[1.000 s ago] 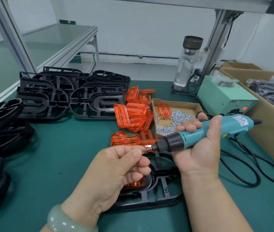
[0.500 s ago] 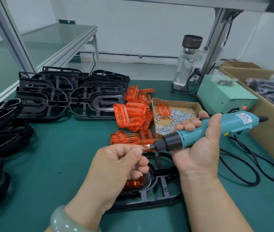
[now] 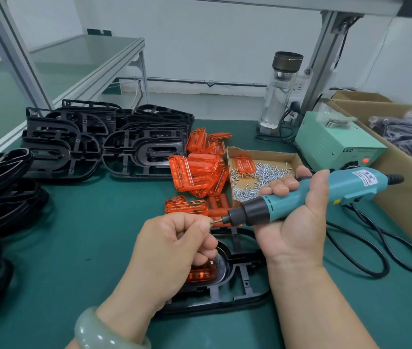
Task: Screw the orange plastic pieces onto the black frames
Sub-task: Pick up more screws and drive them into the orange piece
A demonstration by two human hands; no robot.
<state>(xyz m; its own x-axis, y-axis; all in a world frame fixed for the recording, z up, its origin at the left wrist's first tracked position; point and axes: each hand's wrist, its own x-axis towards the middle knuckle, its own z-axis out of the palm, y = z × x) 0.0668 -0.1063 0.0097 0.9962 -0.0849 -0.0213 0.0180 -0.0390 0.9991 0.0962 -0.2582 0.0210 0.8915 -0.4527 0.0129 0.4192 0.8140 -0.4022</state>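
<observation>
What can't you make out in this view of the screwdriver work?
Head view only.
- Any screw on the electric screwdriver: covered by fingers of the left hand.
- Orange piece in the black frame: mostly under the left hand.
- Cardboard box contents: dark, cut off by the right edge.

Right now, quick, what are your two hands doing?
Left hand: closed, pinching what looks like a screw at the electric screwdriver's tip.
Right hand: closed, holding that electric screwdriver.
</observation>
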